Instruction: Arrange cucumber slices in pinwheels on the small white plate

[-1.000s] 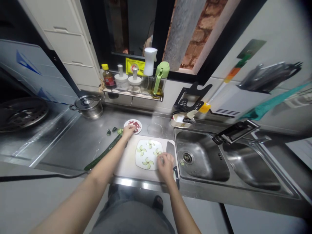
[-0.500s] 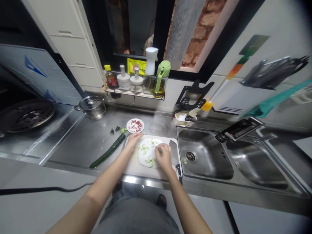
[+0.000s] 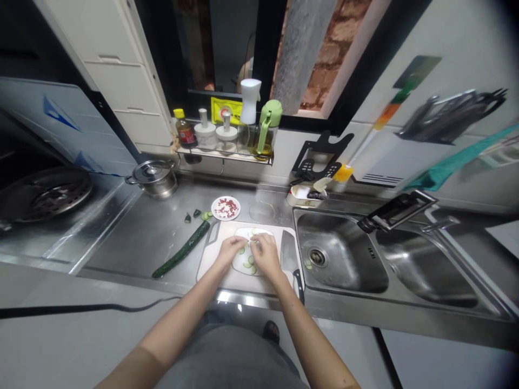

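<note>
My left hand [image 3: 231, 250] is over the left part of a white plate [image 3: 238, 262], its thumb and fingertips drawn together. My right hand [image 3: 266, 256] faces it over the plate's right part, fingers curled in a pinch. The fingertips of both hands nearly meet; anything between them is too small to make out. Thin cucumber slices [image 3: 250, 265] lie on the plate in curved petal patterns, some hidden by my hands. Beneath the plate is a light cutting board [image 3: 208, 265]. A knife [image 3: 289, 249] with a black handle rests along the board's right side.
Left of the board lies a long cucumber [image 3: 181, 252], with cut pieces [image 3: 206, 215] behind it. A small white dish [image 3: 225, 208] holds red bits. A lidded pot [image 3: 154, 178] stands at back left. The double sink [image 3: 344, 254] is on the right, below a bottle shelf and hanging utensils.
My left hand has moved from the board's back left edge to the plate. My right hand has shifted slightly left, and the two hands now come together over the slices.
</note>
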Action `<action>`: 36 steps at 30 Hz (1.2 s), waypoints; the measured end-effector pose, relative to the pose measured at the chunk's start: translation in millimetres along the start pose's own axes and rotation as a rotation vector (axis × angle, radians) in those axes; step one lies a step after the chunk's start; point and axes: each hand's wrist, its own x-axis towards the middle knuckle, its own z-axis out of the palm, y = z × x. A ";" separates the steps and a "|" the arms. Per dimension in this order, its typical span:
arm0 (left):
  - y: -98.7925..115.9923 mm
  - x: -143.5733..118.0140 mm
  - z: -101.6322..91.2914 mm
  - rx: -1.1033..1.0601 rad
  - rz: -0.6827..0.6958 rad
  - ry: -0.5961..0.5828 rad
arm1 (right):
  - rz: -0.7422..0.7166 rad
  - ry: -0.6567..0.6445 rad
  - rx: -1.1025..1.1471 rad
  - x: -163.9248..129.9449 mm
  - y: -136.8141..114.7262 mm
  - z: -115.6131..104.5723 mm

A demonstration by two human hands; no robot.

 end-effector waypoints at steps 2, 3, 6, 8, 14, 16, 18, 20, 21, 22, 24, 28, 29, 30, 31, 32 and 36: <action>-2.1 -2.2 -0.9 0.015 -0.010 0.006 | -0.007 -0.010 -0.013 -2.7 -0.9 0.1; -3.2 -3.3 -1.3 0.017 -0.013 0.010 | -0.009 -0.019 -0.021 -4.2 -1.4 0.0; -6.0 -8.2 -2.0 0.011 -0.020 0.002 | -0.013 -0.056 -0.039 -9.3 -2.4 -0.8; -7.5 -13.1 -2.9 0.015 -0.016 -0.020 | -0.011 -0.074 -0.037 -13.3 -2.4 -1.5; -13.9 -27.7 -6.6 0.101 -0.032 -0.039 | -0.007 -0.093 -0.030 -27.4 -2.8 -0.9; -16.6 -30.7 -7.4 0.117 -0.046 -0.040 | -0.012 -0.094 -0.042 -31.4 -2.7 0.5; -18.7 -32.9 -8.1 0.119 -0.057 -0.036 | -0.021 -0.097 -0.052 -34.5 -2.2 2.0; -19.8 -34.7 -8.7 0.114 -0.062 -0.026 | -0.028 -0.107 -0.054 -36.9 -1.8 3.1; -19.9 -35.6 -9.0 0.113 -0.063 -0.023 | -0.029 -0.114 -0.051 -37.8 -1.7 3.5; -19.8 -36.5 -9.4 0.115 -0.063 -0.023 | -0.027 -0.122 -0.045 -38.5 -1.7 3.7; -19.0 -38.3 -9.9 0.122 -0.064 -0.026 | -0.016 -0.138 -0.035 -39.4 -2.0 3.8; -17.5 -41.2 -10.4 0.120 -0.076 -0.034 | 0.005 -0.158 -0.027 -39.5 -2.8 4.0; -17.3 -41.6 -10.3 0.117 -0.080 -0.036 | 0.006 -0.162 -0.025 -39.2 -2.9 4.1; -17.2 -41.9 -10.3 0.115 -0.084 -0.038 | 0.006 -0.165 -0.023 -38.9 -2.9 4.3; -17.2 -42.1 -10.3 0.113 -0.087 -0.040 | 0.004 -0.168 -0.021 -38.5 -2.8 4.6; -17.1 -42.2 -10.3 0.113 -0.090 -0.041 | 0.002 -0.172 -0.018 -38.1 -2.8 4.9; -17.1 -41.4 -11.2 0.117 -0.088 -0.039 | -0.004 -0.178 -0.006 -36.1 -2.9 6.8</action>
